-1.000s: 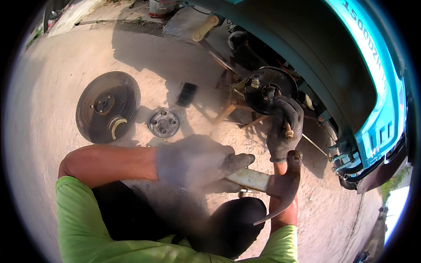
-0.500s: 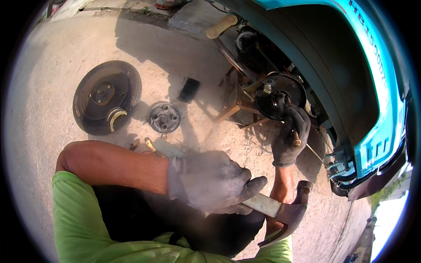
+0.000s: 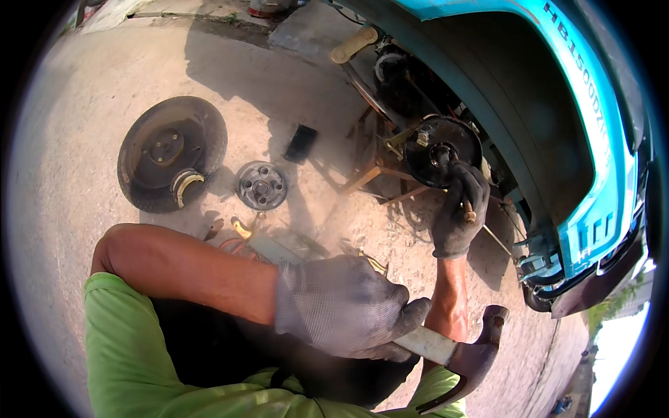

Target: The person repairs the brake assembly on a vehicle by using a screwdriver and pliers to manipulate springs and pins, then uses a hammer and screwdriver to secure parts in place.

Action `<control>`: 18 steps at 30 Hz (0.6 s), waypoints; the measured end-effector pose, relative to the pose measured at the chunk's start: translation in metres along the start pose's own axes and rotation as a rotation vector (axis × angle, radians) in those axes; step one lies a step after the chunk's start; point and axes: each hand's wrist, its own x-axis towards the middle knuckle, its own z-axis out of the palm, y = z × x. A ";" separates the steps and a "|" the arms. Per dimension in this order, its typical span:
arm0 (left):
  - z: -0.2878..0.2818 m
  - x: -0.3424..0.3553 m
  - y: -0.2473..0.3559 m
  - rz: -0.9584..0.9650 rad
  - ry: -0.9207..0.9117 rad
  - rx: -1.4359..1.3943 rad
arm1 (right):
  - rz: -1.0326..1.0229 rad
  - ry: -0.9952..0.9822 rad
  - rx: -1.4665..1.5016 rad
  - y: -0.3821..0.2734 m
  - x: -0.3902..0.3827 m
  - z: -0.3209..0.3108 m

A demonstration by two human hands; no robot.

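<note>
My left hand (image 3: 345, 306), in a grey glove, is closed round the pale handle of a claw hammer (image 3: 477, 359). The hammer's dark head is low on the right, beside my right forearm. In a dark glove, my right hand (image 3: 460, 212) grips a short metal rod (image 3: 469, 214), whose brownish end sticks out toward me. My fingers hide most of the rod. Its far side points at the hub in the middle of a round black brake backing plate (image 3: 421, 164). That plate is mounted under the blue vehicle body (image 3: 592, 139).
On the concrete at left lie a wheel with a tyre (image 3: 143, 184), a curved brake shoe (image 3: 182, 187) on it, a brake drum (image 3: 261, 202) and a black rectangular object (image 3: 301, 143). Tools (image 3: 242, 228) lie beyond my left forearm. A stand (image 3: 369, 177) is by the backing plate.
My left hand and the hammer have moved toward me and slightly right, away from the rod. My right hand stays at the hub with only a small shift.
</note>
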 end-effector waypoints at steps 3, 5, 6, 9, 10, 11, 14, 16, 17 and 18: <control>-0.004 -0.003 -0.002 0.158 0.027 0.024 | -0.029 0.007 0.027 -0.001 0.000 0.000; -0.019 0.002 -0.031 -0.203 -0.104 0.070 | 0.038 -0.014 0.004 -0.006 0.000 -0.002; -0.020 0.004 -0.040 -0.378 -0.198 0.049 | 0.071 -0.026 -0.018 -0.005 -0.002 -0.006; -0.005 -0.002 -0.016 -0.240 -0.086 0.037 | 0.029 0.000 0.015 -0.002 -0.002 -0.002; -0.004 0.002 -0.010 -0.168 -0.065 0.068 | 0.017 0.007 0.024 -0.002 0.001 -0.003; -0.001 0.002 -0.003 -0.131 -0.043 0.023 | 0.018 0.009 0.011 -0.001 0.001 -0.005; 0.002 -0.001 0.011 -0.010 -0.005 -0.075 | 0.030 0.023 0.018 -0.001 -0.001 -0.001; 0.000 -0.003 0.012 0.111 -0.001 -0.119 | 0.042 0.026 0.050 -0.005 0.000 0.002; -0.002 -0.004 0.005 0.166 0.005 0.018 | 0.059 0.027 0.060 -0.008 0.001 0.002; 0.000 -0.003 -0.018 0.016 0.029 -0.006 | 0.075 0.029 0.071 -0.011 0.002 0.004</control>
